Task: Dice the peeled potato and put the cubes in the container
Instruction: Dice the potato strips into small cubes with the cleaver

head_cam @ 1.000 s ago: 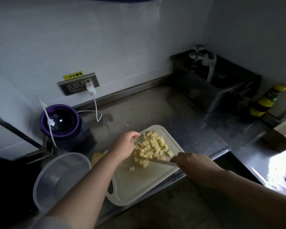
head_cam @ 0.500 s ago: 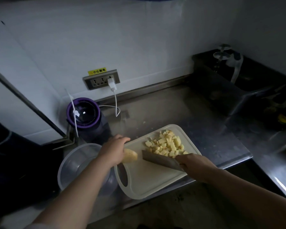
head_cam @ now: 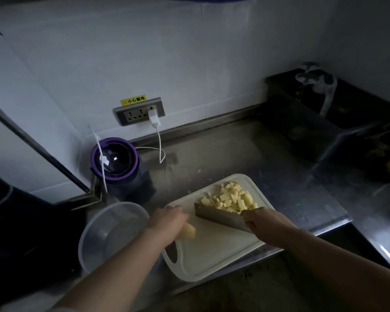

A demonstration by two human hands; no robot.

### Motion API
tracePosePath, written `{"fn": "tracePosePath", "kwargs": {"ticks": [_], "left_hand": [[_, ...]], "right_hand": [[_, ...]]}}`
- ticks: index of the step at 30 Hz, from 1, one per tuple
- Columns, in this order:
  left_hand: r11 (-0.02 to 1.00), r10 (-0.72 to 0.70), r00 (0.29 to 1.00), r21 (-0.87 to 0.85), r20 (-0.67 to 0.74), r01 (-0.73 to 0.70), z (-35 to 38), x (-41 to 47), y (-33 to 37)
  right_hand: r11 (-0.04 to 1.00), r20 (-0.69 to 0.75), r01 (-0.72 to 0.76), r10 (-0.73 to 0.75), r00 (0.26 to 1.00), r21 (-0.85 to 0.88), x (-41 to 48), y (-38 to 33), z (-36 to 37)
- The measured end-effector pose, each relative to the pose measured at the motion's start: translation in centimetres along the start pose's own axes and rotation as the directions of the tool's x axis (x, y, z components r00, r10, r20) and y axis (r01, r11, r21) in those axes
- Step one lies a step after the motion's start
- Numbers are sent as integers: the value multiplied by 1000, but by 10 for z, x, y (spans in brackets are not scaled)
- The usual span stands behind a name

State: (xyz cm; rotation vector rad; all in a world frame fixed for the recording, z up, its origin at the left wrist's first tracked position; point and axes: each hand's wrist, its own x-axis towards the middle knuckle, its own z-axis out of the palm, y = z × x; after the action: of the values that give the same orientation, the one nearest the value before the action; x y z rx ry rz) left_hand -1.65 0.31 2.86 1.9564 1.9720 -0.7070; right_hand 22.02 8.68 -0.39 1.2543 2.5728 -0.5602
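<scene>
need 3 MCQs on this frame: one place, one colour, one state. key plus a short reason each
1. Where does the clear container stand relative to the cutting board?
A. on the person's left of it
B. on its right
C. on top of it

2. What colour is the rim of the round appliance by the wall?
A. green
B. purple
C. red

3. What is the right hand doing?
A. lying flat on the board
B. gripping the cleaver
C. lifting the container

1 A: it sits by the board's handle end, near the left hand holding a potato piece.
2 B: a purple ring circles its dark lid.
3 B: its fingers curl round the handle, with the blade beside the potato cubes.
</scene>
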Motion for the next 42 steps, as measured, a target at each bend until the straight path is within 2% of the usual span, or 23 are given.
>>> {"fn": "tracePosePath", "kwargs": {"ticks": [3, 10, 15, 21, 24, 33, 37, 42], "left_hand": [[998, 51, 999, 30, 18, -52, 2, -5, 8], [998, 67, 998, 6, -8, -67, 2, -8, 7], [998, 57, 998, -22, 31, -56, -2, -8, 7], [992, 99, 995, -86, 22, -97, -11, -12, 34], [993, 93, 995, -79, 37, -90, -13, -9, 46], [993, 112, 993, -43, -31, -114, 8, -3, 44], [991, 99, 992, -86, -83, -107, 10, -7, 45], [982, 65, 995, -170, -80, -78, 1, -17, 56]], "right_hand": [[1000, -15, 9, -9, 1000, 6, 11, -2, -2], [999, -29, 33, -32, 999, 41, 28, -7, -7], [995, -1, 42, -42, 999, 88, 20, 0, -16], [999, 169, 15, -21, 985, 37, 0, 35, -32], [1000, 204, 12, -10, 979, -8, -3, 42, -26], [990, 74, 29, -18, 997, -138, 8, 46, -30], [997, 83, 55, -51, 995, -50, 4, 42, -38], [996, -129, 90, -85, 988, 29, -8, 29, -41]]}}
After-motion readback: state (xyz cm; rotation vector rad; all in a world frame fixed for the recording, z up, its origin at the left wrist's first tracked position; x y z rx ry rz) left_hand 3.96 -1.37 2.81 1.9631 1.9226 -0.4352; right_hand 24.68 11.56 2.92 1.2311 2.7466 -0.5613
